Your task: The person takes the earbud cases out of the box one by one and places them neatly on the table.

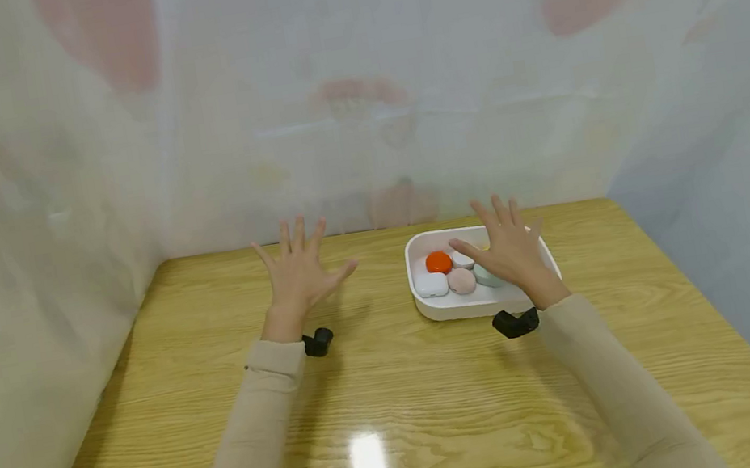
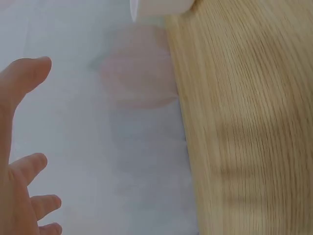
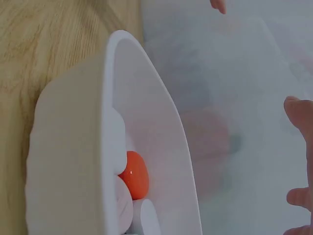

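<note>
Both hands are held out over the table with fingers spread, and neither holds anything. My left hand is left of the white tub. Over the right part of the tub hovers my right hand, covering some of its contents in the head view. The white tub has rounded corners and holds several small rounded items. Among them are an orange-red one, a glossy white case, a pale pink one and a pale green one. The right wrist view shows the tub's wall close by.
The wood-grain table has a whitish, blurry-patterned sheet hanging behind its far edge and along both sides. Black wrist mounts sit at both cuffs. Bright glare lies on the table's near part.
</note>
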